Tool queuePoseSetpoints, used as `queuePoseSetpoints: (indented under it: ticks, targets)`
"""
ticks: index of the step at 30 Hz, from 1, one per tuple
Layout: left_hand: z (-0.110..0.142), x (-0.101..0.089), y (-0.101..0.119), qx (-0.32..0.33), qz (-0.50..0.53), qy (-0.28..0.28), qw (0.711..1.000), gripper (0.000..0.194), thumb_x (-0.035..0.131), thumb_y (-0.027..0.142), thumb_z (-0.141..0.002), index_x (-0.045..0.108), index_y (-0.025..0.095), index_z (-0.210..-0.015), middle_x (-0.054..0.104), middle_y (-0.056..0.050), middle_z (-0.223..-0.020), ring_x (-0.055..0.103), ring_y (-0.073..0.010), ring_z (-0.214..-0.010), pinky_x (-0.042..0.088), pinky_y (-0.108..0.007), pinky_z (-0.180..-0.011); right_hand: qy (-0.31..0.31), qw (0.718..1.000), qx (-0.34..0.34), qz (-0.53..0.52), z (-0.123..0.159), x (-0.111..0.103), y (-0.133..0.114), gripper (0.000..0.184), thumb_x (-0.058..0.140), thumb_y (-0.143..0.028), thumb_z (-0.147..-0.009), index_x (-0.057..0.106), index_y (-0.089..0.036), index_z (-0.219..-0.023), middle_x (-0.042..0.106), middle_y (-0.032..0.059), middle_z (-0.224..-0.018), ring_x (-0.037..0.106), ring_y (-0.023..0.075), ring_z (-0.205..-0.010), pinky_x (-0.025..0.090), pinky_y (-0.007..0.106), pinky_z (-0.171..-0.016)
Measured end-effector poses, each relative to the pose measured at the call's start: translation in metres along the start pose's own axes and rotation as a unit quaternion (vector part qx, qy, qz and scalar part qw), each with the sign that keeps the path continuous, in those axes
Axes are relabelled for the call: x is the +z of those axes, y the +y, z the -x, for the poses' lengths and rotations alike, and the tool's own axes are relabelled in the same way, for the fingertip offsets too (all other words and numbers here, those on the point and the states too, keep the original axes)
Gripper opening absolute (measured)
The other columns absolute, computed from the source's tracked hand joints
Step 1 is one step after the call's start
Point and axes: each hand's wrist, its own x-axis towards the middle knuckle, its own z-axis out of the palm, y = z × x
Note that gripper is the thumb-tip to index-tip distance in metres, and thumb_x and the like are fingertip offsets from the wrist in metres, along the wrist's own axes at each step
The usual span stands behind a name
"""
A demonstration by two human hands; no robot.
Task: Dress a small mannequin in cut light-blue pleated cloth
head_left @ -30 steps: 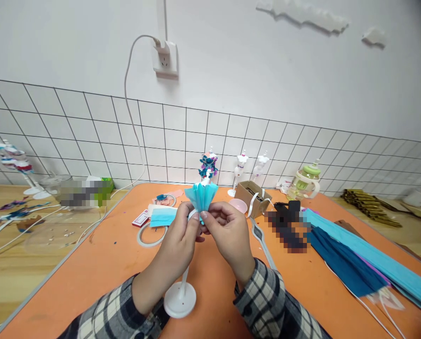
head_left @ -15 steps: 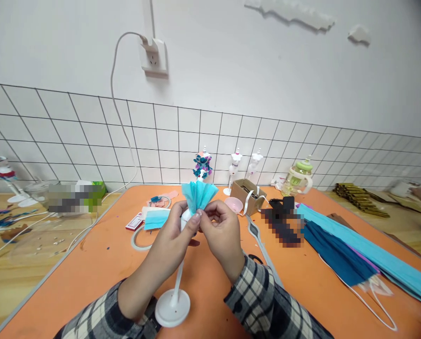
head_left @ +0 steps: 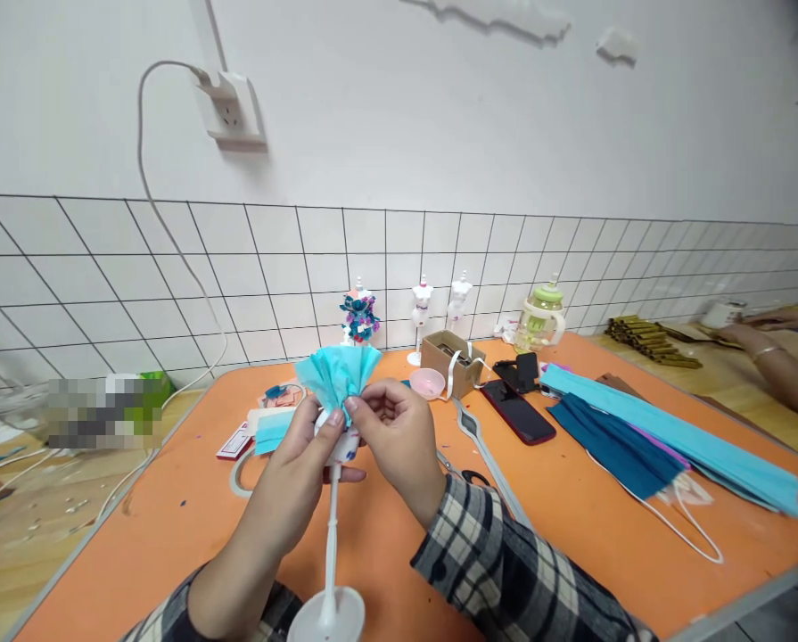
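Observation:
A small white dress form (head_left: 333, 533) on a thin stem stands tilted in front of me, its round base low in the view. My left hand (head_left: 298, 464) is wrapped round its torso, the thumb pressing the gathered end of a light blue pleated fabric piece (head_left: 338, 370). That piece fans out above the form's top. With thumb and forefinger, my right hand (head_left: 399, 437) pinches the same gathered end from the other side. Fingers cover most of the torso, where a few dark blue marks show.
Behind stand a flower-covered dress form (head_left: 360, 314), two bare ones, a pink bowl (head_left: 427, 383), a cardboard box (head_left: 453, 361) and a green-lidded bottle (head_left: 541, 316). Rightward lie a phone (head_left: 519, 412), scissors (head_left: 475, 479) and folded fabric (head_left: 672, 437). Another person's hands (head_left: 766, 343) are far right.
The view has swung to the right, so the hands and table things sit further left. The blue fabric fan has spread wider and leans more to the left. Both hands keep their hold.

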Motion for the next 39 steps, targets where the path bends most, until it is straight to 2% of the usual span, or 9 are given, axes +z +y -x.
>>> queuePoseSetpoints:
  ticks: [6,11,18,22,27,30,33,36,39]
  targets:
    - [-0.001,0.003,0.000,-0.008,-0.007,0.015,1.000,0.049,0.068,0.055,-0.087,0.059,0.030,-0.128,0.063,-0.001,-0.106,0.064,-0.0175,-0.085,0.061,-0.022,-0.056,0.031,0.996,-0.076,0.043,-0.001,0.000,0.004,0.011,0.069,-0.026,-0.077,0.059,-0.020,-0.076,0.057,-0.0008,-0.074,0.054,0.0128,-0.067,0.045,0.025,-0.059]
    - [0.001,0.004,-0.001,0.007,-0.010,0.026,1.000,0.056,0.068,0.059,-0.085,0.058,0.026,-0.128,0.067,-0.004,-0.110,0.068,-0.0215,-0.089,0.062,-0.025,-0.056,0.020,0.997,-0.059,0.044,0.001,0.000,0.004,0.015,0.068,-0.029,-0.078,0.056,-0.020,-0.076,0.054,-0.0022,-0.071,0.048,0.0112,-0.059,0.040,0.024,-0.052]
    - [-0.008,-0.006,-0.016,0.054,0.004,-0.001,0.999,0.047,0.066,0.058,-0.087,0.061,0.023,-0.117,0.069,-0.003,-0.098,0.070,-0.0204,-0.085,0.063,-0.025,-0.056,-0.084,0.995,0.033,-0.050,-0.005,-0.007,0.001,0.026,0.071,-0.039,-0.075,0.054,-0.020,-0.074,0.053,-0.0041,-0.063,0.049,0.0097,-0.047,0.041,0.024,-0.044]
    - [-0.019,-0.020,-0.026,0.088,0.009,-0.026,0.996,0.042,0.065,0.057,-0.088,0.060,0.022,-0.112,0.069,-0.004,-0.095,0.070,-0.0207,-0.084,0.063,-0.027,-0.057,-0.141,0.989,0.023,-0.049,-0.010,-0.011,-0.001,0.022,0.070,-0.037,-0.076,0.057,-0.020,-0.079,0.056,-0.0034,-0.065,0.054,0.0105,-0.052,0.046,0.025,-0.051]
    - [-0.020,-0.034,-0.041,0.137,-0.025,-0.033,0.990,0.042,0.067,0.060,-0.086,0.060,0.022,-0.102,0.069,-0.002,-0.082,0.071,-0.0226,-0.080,0.062,-0.031,-0.058,-0.092,0.994,-0.056,-0.025,-0.006,-0.015,-0.007,0.029,0.072,-0.036,-0.078,0.057,-0.023,-0.099,0.059,-0.0012,-0.084,0.056,0.0113,-0.064,0.047,0.022,-0.051]
    - [-0.017,-0.040,-0.047,0.164,-0.053,0.007,0.985,0.044,0.069,0.062,-0.083,0.062,0.021,-0.099,0.069,-0.003,-0.080,0.071,-0.0229,-0.076,0.062,-0.032,-0.059,-0.090,0.993,-0.081,0.010,-0.002,-0.015,-0.008,0.031,0.077,-0.037,-0.075,0.061,-0.023,-0.098,0.062,-0.0004,-0.083,0.058,0.0125,-0.068,0.047,0.021,-0.051]
    - [-0.015,-0.045,-0.052,0.168,-0.058,0.026,0.984,0.044,0.070,0.061,-0.083,0.064,0.020,-0.099,0.070,-0.005,-0.083,0.070,-0.0230,-0.077,0.061,-0.032,-0.060,-0.084,0.992,-0.078,0.049,-0.002,-0.012,-0.003,0.020,0.075,-0.033,-0.075,0.064,-0.021,-0.087,0.064,0.0003,-0.079,0.060,0.0134,-0.069,0.046,0.021,-0.051]
    - [-0.012,-0.047,-0.057,0.150,-0.011,-0.013,0.988,0.040,0.067,0.059,-0.086,0.063,0.020,-0.093,0.070,-0.005,-0.080,0.069,-0.0214,-0.073,0.060,-0.032,-0.060,-0.075,0.994,-0.049,0.057,-0.004,-0.010,0.004,0.015,0.069,-0.033,-0.079,0.062,-0.020,-0.078,0.061,-0.0002,-0.070,0.058,0.0131,-0.064,0.044,0.021,-0.049]
    - [-0.010,-0.046,-0.058,0.114,0.035,-0.067,0.991,0.042,0.065,0.059,-0.087,0.061,0.018,-0.095,0.069,-0.005,-0.075,0.064,-0.0180,-0.060,0.057,-0.030,-0.052,-0.103,0.994,-0.021,0.042,-0.009,-0.010,0.010,0.018,0.065,-0.036,-0.080,0.059,-0.019,-0.076,0.058,-0.0003,-0.069,0.056,0.0134,-0.064,0.046,0.022,-0.050]
